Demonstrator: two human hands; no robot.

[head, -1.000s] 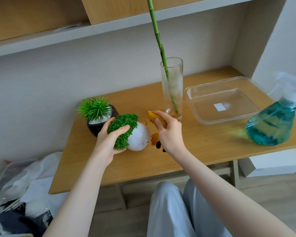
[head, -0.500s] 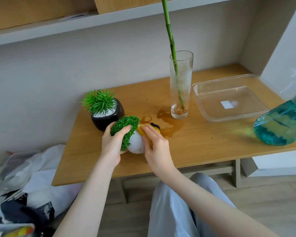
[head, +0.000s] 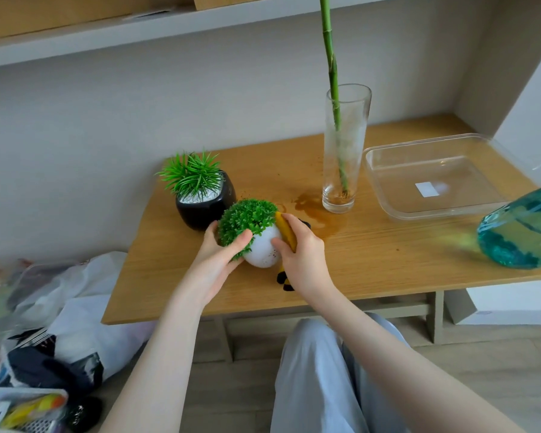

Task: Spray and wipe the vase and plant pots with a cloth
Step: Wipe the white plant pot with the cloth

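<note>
The left hand point(head: 215, 260) is curled around the leafy top of the white pot point(head: 263, 250), thumb over the greenery and fingers behind it, holding the pot tilted near the front middle of the surface point(head: 372, 254). The right hand point(head: 300, 254) is closed on a yellow cloth point(head: 286, 229), pressing it against the pot's right side, thumb on the white shell. Most of the cloth is hidden by that hand; dark patches of it show below the wrist and behind the fingers. The black pot point(head: 205, 204) stands just behind the left hand. The vase point(head: 345, 148) stands upright farther back with a green stem point(head: 333, 67) in it, cut off at the top edge, and a wet patch point(head: 319, 210) at its foot. The tray point(head: 434, 179) lies to the right. The spray bottle point(head: 522, 232) is cut off at the right edge, its head blurred.
</note>
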